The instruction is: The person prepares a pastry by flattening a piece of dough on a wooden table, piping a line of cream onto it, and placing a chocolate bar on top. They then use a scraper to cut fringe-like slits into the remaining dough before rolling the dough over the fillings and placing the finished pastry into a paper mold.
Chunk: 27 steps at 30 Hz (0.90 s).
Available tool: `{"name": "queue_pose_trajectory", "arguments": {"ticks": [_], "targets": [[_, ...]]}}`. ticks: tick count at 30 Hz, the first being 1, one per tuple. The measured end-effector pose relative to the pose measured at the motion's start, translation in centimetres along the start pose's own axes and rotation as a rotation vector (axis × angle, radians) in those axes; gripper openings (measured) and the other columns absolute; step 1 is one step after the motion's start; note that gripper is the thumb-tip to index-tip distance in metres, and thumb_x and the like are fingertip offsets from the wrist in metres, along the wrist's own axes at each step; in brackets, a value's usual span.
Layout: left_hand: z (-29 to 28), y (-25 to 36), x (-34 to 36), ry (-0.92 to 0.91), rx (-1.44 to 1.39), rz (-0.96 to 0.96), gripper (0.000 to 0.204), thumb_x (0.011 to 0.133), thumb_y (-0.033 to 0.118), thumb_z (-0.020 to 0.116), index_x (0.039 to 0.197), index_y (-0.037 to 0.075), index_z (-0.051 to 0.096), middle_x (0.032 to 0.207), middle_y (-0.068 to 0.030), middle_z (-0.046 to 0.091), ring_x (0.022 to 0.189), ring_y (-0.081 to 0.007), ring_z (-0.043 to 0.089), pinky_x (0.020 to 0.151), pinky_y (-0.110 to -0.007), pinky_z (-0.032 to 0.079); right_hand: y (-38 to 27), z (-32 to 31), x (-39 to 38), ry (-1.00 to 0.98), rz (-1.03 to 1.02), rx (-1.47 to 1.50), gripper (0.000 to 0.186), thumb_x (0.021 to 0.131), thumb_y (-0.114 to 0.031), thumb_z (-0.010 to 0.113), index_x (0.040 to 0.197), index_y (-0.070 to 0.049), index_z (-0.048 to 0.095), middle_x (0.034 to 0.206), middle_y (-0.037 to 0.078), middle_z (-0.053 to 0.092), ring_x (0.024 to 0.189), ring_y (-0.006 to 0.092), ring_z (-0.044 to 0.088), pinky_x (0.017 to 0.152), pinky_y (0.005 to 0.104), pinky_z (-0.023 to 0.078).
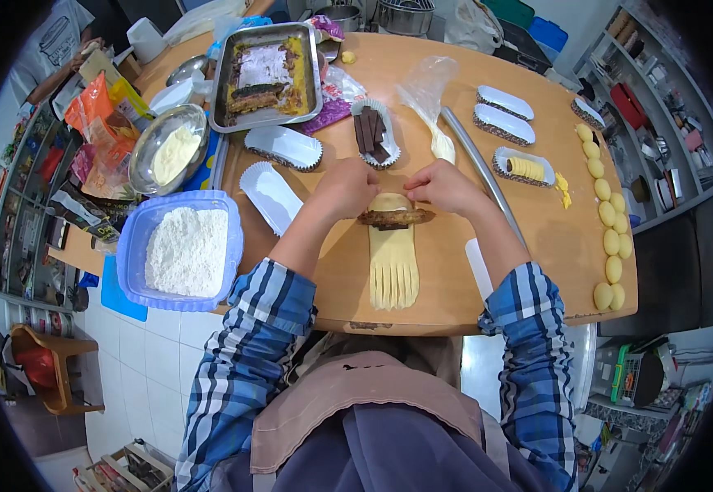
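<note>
A flat strip of pale dough [393, 258] lies on the table in front of me, its near end cut into thin strands. Across its upper part rests a browned, banana-like piece [395, 217], with a dark chocolate bit showing beneath. My left hand [347, 189] is closed at the far left corner of the dough, thumb and fingers pinched together. At the far right corner, my right hand [447, 187] pinches the edge in the same way. Beyond them, a white paper tray [395, 156] holds dark chocolate sticks [370, 133].
A metal pan [315, 107], steel bowl [196, 156] and lilac flour tub [233, 246] stand left. A metal rod [484, 172] lies right of my hands, near a piping bag [438, 131]. Dough balls [603, 189] line the right edge. Another person [49, 49] stands far left.
</note>
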<state>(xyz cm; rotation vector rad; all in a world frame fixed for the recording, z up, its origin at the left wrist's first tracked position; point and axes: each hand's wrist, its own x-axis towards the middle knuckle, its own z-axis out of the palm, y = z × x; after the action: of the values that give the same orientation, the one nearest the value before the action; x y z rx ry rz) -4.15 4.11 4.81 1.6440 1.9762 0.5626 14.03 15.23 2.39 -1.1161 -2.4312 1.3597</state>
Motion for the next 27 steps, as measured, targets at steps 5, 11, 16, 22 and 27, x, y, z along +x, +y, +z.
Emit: {"name": "queue_pose_trajectory", "arguments": {"ticks": [5,11,16,22,27], "targets": [[1.0,-0.5,1.4,-0.054,0.06,0.002,0.017,0.076,0.014,0.072,0.091,0.007,0.075,0.092,-0.0177,0.07,0.088,-0.0331,0.068,0.08,-0.04,0.053,-0.1,0.4,0.6,-0.064,-0.003,0.038,0.017,0.074,-0.006,0.072,0.09,0.002,0.074,0.075,0.01,0.071,0.067,0.0161,0.065,0.064,0.0307,0.051],[2.1,-1.3,1.9,-0.04,0.065,0.055,0.015,0.071,0.013,0.076,0.08,0.002,0.072,0.082,-0.0162,0.07,0.076,-0.0295,0.067,0.07,-0.038,0.051,-0.5,1.1,1.1,-0.061,-0.01,-0.066,0.018,0.069,-0.008,0.075,0.086,-0.001,0.074,0.074,0.01,0.071,0.066,0.0172,0.066,0.063,0.0321,0.051],[2.2,-1.2,1.7,-0.041,0.045,0.053,0.013,0.073,0.011,0.073,0.081,0.001,0.069,0.08,-0.0157,0.069,0.077,-0.0291,0.067,0.068,-0.038,0.051,-1.2,1.2,0.9,-0.082,0.03,-0.136,0.012,0.072,-0.005,0.075,0.08,0.001,0.069,0.073,0.009,0.066,0.067,0.0173,0.06,0.062,0.0317,0.049],[1.6,-0.2,0.9,-0.066,-0.05,0.037,0.011,0.076,0.006,0.064,0.086,0.002,0.066,0.085,-0.0185,0.068,0.086,-0.034,0.066,0.075,-0.041,0.051,-1.0,1.2,0.6,-0.022,-0.006,-0.131,0.017,0.074,-0.004,0.073,0.088,0.002,0.067,0.076,0.007,0.065,0.07,0.0158,0.06,0.061,0.0316,0.048],[1.9,-1.1,0.7,-0.007,-0.148,0.119,0.016,0.077,0.004,0.064,0.093,0.001,0.063,0.087,-0.0177,0.067,0.087,-0.0334,0.066,0.075,-0.039,0.051,-1.8,0.5,0.3,-0.174,0.071,-0.049,0.016,0.078,-0.003,0.069,0.093,0.003,0.065,0.075,0.005,0.063,0.07,0.0142,0.059,0.062,0.0304,0.048]]}}
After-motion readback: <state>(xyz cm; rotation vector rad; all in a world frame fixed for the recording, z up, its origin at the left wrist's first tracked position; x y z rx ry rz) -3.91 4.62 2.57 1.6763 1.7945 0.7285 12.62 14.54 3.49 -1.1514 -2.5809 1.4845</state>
